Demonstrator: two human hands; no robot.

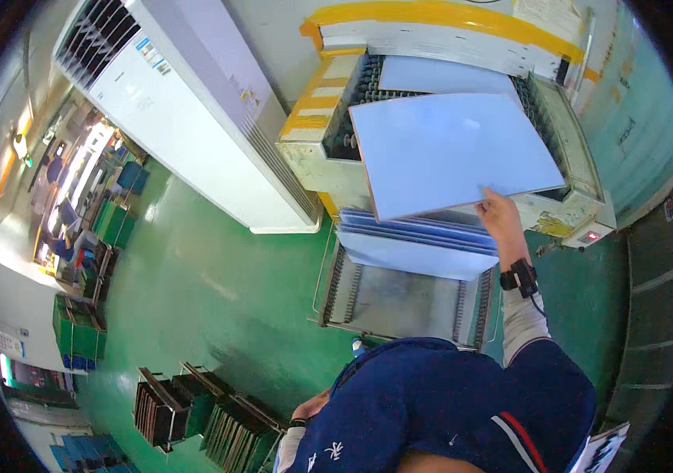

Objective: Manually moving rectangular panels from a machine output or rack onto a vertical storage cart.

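Head-worn fisheye, looking steeply down, person's torso close below

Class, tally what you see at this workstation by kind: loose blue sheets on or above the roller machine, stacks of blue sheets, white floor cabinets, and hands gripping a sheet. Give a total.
Loose blue sheets: 2, held sheet and far sheet
Stacks: 1, stack
White cabinets: 1, cabinet
Hands gripping: 1, right hand
Total: 5

Sheet [451, 150] in my right hand [500, 214]: smooth, matt pale blue, plastic-looking. Stack [415, 244] below, same finish. Tray [403, 303]: dull grey metal, scuffed. Machine [313, 158]: chipped painted metal. Floor [218, 292]: glossy green coating. My sleeve [521, 319]: grey cloth.
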